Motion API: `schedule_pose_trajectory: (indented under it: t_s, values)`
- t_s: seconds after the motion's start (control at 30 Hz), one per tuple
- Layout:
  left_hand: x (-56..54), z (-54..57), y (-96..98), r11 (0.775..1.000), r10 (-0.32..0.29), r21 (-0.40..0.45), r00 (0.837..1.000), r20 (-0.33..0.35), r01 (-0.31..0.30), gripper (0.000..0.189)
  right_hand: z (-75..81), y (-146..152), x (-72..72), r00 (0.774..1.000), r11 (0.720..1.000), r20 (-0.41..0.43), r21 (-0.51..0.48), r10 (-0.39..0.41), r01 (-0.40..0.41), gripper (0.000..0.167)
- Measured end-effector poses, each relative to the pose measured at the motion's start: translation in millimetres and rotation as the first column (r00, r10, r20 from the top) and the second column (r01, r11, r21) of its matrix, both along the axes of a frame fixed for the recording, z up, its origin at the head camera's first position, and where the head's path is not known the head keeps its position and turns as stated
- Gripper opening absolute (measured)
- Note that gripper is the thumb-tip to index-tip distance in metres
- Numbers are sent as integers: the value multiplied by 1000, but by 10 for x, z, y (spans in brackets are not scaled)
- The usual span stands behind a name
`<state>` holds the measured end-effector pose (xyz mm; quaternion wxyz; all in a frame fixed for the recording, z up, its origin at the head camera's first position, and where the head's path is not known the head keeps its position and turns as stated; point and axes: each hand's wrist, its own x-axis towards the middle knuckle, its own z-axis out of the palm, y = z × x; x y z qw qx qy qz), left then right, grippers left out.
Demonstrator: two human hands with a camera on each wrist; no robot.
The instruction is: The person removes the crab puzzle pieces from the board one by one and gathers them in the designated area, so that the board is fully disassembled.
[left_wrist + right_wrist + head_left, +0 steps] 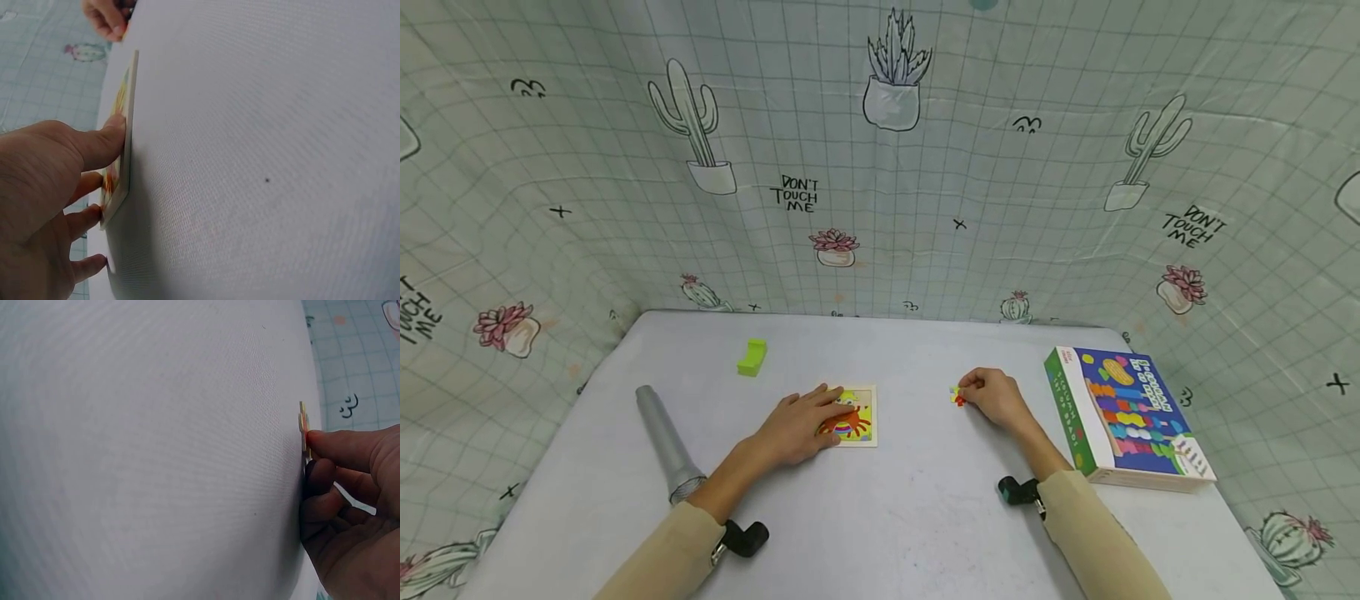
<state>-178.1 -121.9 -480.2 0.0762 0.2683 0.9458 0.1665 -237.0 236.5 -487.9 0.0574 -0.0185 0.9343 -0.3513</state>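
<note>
My left hand (801,423) lies over the left part of a square jigsaw puzzle board (869,396) with a pale frame and a colourful picture. In the left wrist view, the thumb (107,144) touches the board's near edge while the other fingers spread across and beside it. Off to the right, my right hand (994,395) pinches a small yellow and red puzzle piece (956,395) between thumb and finger, at the table surface. The right wrist view shows that thin piece (303,422) edge-on, its lower end hidden by the fingertips.
A boxed set (1138,417) with coloured shapes on its lid lies at the right. A lime-green block (752,357) sits at the back left. Beside my left forearm lies a grey tube (666,442). A patterned curtain (895,192) hangs behind the white table (917,517).
</note>
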Motion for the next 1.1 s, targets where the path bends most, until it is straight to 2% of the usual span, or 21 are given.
schedule_pose_trajectory:
  t_s: [0.27, 1.1]
  values:
    - [12, -16, 10, 1000, 19, -17, 999, -40, -19, 52, -17, 10, 0, 1000, 1000, 2, -9, 8, -8, 12]
    - [30, -19, -18, 999, 15, -28, 999, -51, -17, 51, -26, 7, 4, 1000, 1000, -21, -3, 10, -10, 12]
